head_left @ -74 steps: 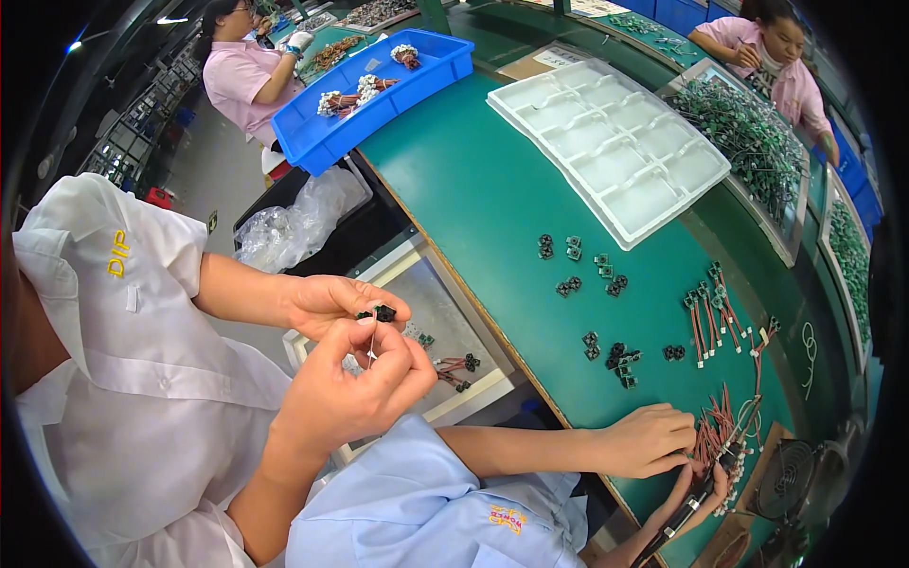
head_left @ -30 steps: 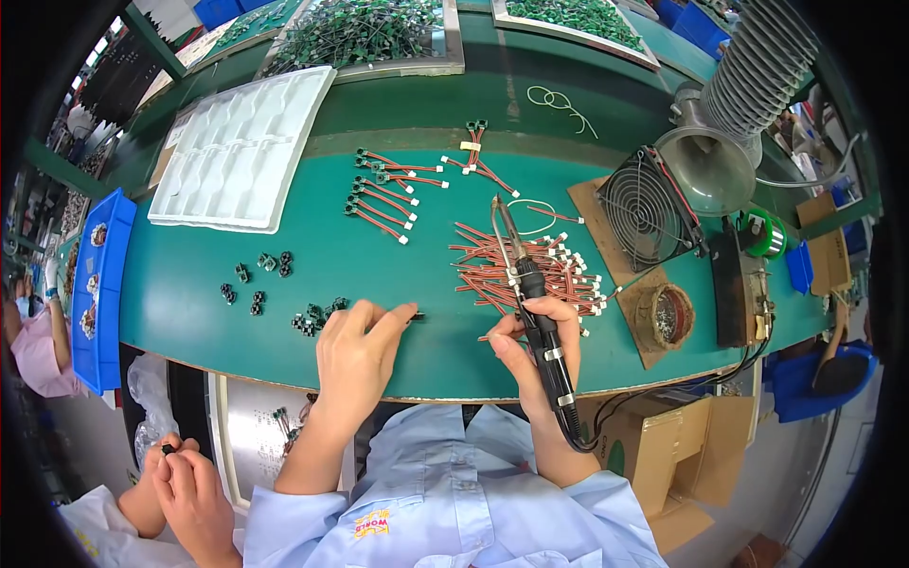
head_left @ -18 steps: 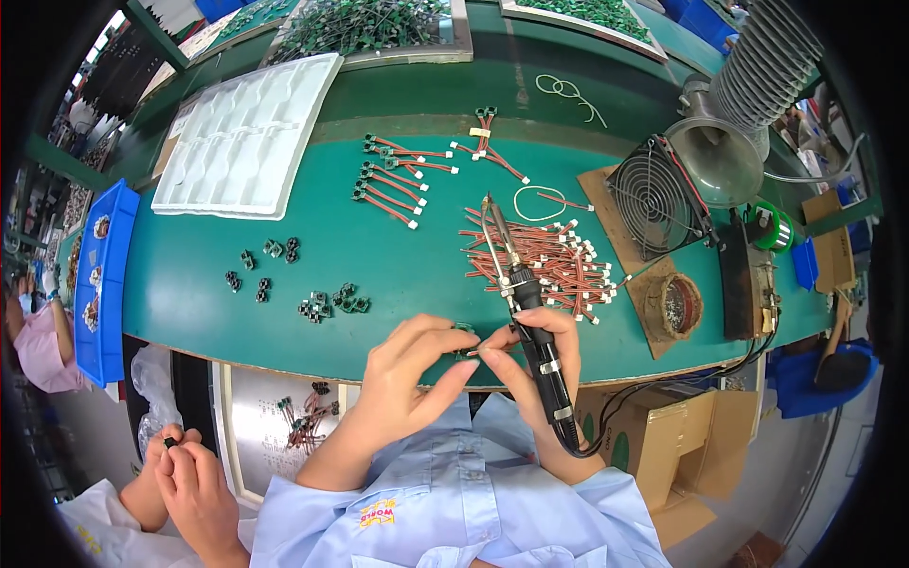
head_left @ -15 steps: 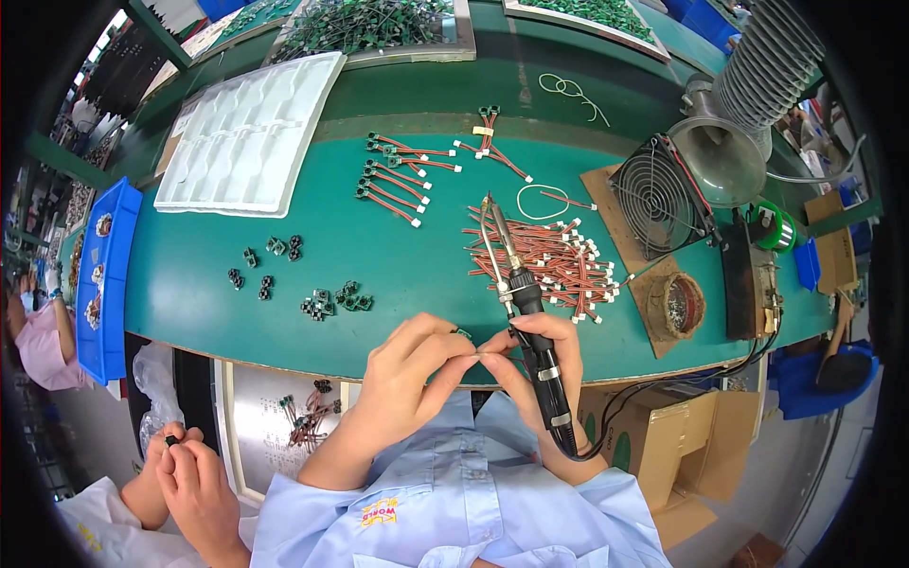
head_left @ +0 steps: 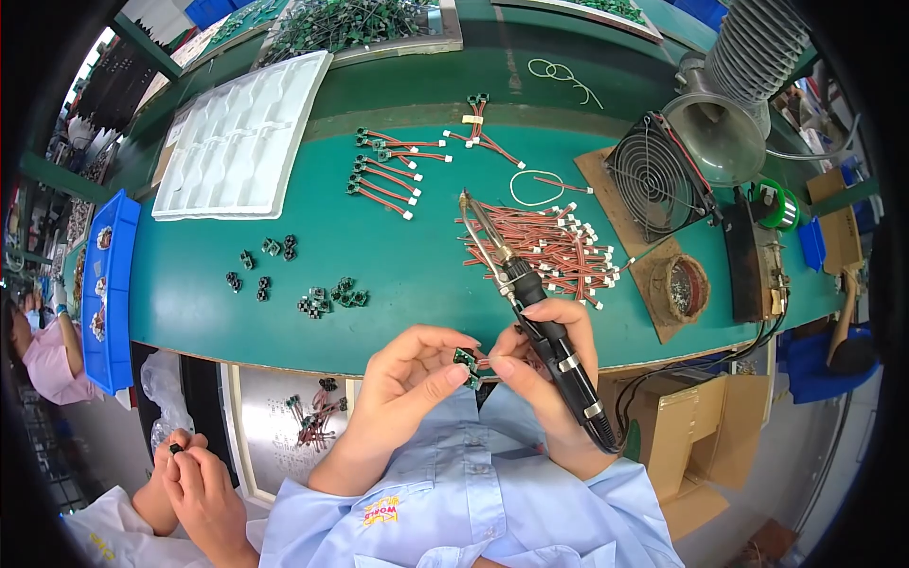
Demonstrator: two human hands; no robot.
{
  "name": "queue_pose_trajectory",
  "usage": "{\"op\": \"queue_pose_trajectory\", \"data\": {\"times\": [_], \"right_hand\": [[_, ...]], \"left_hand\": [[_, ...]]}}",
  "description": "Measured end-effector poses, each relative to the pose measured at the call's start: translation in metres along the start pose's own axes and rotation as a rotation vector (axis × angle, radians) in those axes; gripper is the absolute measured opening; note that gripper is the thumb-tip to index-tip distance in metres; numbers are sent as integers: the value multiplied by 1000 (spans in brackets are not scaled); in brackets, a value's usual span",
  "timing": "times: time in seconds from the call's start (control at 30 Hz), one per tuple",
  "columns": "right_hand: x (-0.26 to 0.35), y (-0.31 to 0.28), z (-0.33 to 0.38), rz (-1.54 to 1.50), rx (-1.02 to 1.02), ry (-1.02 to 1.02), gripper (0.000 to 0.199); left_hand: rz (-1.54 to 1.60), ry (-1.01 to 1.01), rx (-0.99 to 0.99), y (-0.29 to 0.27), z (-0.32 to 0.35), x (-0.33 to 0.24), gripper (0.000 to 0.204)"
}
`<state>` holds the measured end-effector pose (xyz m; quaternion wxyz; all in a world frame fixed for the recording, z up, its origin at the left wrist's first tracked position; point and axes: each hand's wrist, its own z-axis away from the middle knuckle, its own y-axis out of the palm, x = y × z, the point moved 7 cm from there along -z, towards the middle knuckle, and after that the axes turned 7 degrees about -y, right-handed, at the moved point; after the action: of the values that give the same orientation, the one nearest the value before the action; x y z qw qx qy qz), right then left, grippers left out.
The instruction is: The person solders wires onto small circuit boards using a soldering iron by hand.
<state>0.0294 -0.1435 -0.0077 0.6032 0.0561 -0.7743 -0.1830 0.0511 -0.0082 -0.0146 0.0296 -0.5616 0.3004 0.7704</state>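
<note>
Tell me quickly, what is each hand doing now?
Left hand: closed, pinching a small green component.
Right hand: closed, holding the soldering iron and touching the same component.

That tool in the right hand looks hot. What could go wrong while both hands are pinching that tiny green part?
The soldering iron lies along the right hand, its tip over the pile of red wires; it might scorch them. The left hand pinches the small green part close to the iron, so a slip could burn fingers or drop the part.
</note>
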Motion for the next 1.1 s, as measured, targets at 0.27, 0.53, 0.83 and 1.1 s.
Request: {"op": "queue_pose_trajectory", "data": {"times": [0.27, 0.53, 0.83, 1.1], "right_hand": [[7, 7, 3, 54, 4, -79, 43], [15, 12, 7, 176, 97, -202, 44], [26, 17, 5, 255, 198, -304, 47], [30, 17, 5, 296, 202, -337, 46]], "left_hand": [[474, -129, 179, 4, -3, 19, 23], [465, -167, 129, 5, 1, 25, 23], [532, -166, 182, 7, 2, 26, 24], [525, -167, 203, 7, 3, 27, 24]]}}
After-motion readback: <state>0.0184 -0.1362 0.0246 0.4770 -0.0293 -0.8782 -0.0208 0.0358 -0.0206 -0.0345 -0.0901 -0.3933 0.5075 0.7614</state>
